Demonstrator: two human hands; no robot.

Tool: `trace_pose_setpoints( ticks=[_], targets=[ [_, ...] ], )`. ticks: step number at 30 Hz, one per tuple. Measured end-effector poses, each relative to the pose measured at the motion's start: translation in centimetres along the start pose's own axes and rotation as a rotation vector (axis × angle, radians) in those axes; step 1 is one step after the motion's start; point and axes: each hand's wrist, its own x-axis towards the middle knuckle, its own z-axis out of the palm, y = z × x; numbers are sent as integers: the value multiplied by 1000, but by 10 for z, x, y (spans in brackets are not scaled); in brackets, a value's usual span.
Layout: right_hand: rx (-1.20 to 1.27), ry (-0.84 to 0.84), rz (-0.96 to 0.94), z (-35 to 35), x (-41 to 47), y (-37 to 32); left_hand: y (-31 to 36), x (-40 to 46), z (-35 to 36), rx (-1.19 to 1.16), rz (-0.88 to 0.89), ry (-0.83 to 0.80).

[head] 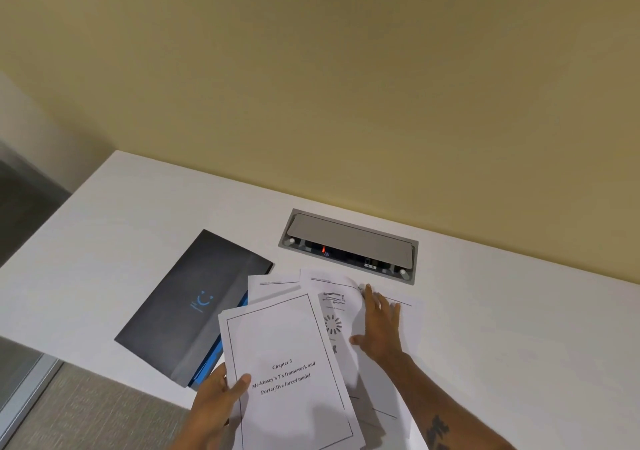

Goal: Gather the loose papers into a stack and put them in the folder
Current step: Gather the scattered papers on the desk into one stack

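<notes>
Gathering was under way in the head view, the only one. Low in the frame, just left of centre, the left hand (216, 401) pinched the near-left edge of the title page (291, 373), thumb on top and the other fingers hidden beneath it, so it was closed on that sheet. This page, bordered and headed "Chapter 3", lay uppermost and tilted. To its right, the right hand (379, 328) rested flat on the printed sheet (334, 314) with its fingers (369, 293) spread wide and gripping nothing; it looked to be pressing or sliding that sheet toward the rest. A third sheet (270, 286) peeked out above the title page, and more paper showed under the right forearm at lower right; how many sheets there were in all could not be told.

The papers overlapped in a loose fan at lower centre, edges not squared. The folder (194, 304), dark with a blue logo and blue inner edge, lay closed at centre left on the white counter (121, 214), its right edge under the fan. A grey socket box (349, 245) sat in the counter above the papers, near the wall.

By my judgement the task was early: the sheets were drawn together but not aligned, and opening the folder and slipping the stack inside remained.
</notes>
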Motion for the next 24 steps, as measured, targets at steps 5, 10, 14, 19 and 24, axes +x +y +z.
trace_pose_setpoints(
  ticks=[5, 10, 14, 19, 24],
  targets=[
    [177, 21, 162, -2, -13, -11, 9, -9, 1, -77, 13, 15],
    [511, 51, 233, 0, -18, -4, 8, -7, -3, -147, 8, 1],
    [574, 100, 261, -9, -24, 3, 13, -8, -3, -158, 29, -13],
    [756, 81, 276, -29, -38, 15, 19, 0, -4, -133, 50, -50],
    [954, 18, 247, -54, -58, 18, 23, 16, -4, -87, 71, -102]
  ],
)
